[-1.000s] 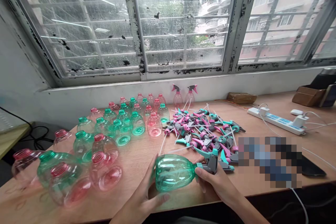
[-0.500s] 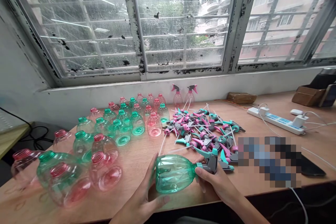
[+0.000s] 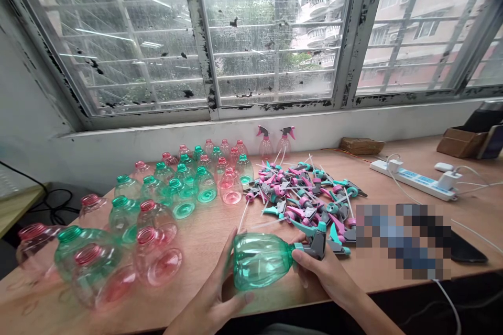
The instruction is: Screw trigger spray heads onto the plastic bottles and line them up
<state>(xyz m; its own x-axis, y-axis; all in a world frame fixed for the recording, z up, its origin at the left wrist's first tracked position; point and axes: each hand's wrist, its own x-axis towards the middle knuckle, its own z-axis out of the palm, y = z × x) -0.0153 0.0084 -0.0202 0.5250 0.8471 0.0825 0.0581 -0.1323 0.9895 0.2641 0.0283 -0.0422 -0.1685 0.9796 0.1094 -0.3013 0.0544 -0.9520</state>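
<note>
A clear green spray bottle [image 3: 262, 261] lies sideways between my hands, over the table's front edge. Its base rests in my left hand [image 3: 220, 282], whose thumb and fingers curve around that end. At the neck, the thumb and fingers of my right hand [image 3: 320, 269] close on the collar of a grey and teal trigger spray head [image 3: 314, 238], which sits on the bottle's mouth. Some of the right fingers are hidden behind the neck. Just beyond lies a heap of loose pink, teal and grey spray heads [image 3: 302, 191] with thin white tubes.
Several open pink and green bottles [image 3: 183, 196] stand at the left. Two pink bottles with spray heads [image 3: 265, 145] stand by the wall. A white power strip [image 3: 416, 180], a brown packet [image 3: 361, 146] and a dark flat object [image 3: 469, 248] lie at the right.
The green bottle has turned slightly about its long axis in my hands. Both hands stay in nearly the same place.
</note>
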